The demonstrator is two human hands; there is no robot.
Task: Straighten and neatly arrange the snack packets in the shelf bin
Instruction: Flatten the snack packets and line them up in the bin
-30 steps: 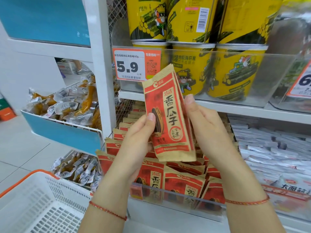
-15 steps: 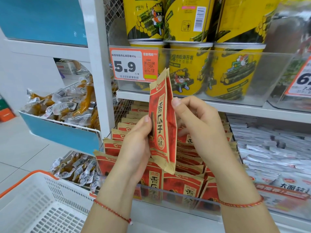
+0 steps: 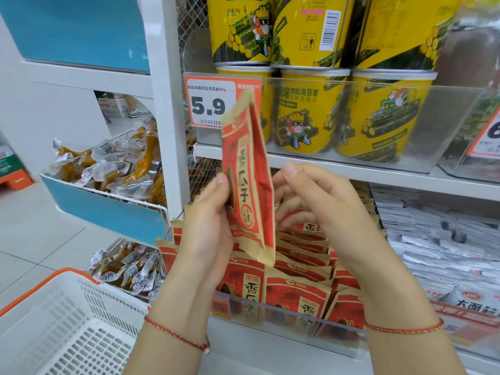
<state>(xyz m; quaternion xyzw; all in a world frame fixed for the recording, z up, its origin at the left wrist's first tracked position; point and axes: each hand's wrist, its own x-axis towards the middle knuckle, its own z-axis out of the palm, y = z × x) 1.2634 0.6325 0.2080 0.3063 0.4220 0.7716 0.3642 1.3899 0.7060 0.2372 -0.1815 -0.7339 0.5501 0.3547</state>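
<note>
Head view: packet (image 3: 250,185), red and tan, stood upright and edge-on above the shelf bin (image 3: 284,316), gripped along its left side by my left hand (image 3: 208,234). My right hand (image 3: 322,204) hovered just beside it, fingers loosely curled, grasping nothing. Bin held rows of matching packets (image 3: 297,290). I noted yellow tubs (image 3: 311,112) on the shelf above and a white basket (image 3: 62,328) at lower left.

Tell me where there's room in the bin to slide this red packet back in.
The clearest gap is behind the front row, under the right hand, among the loosely tilted packets. The front row against the clear bin wall is packed tight. The left hand holds the red packet.
</note>
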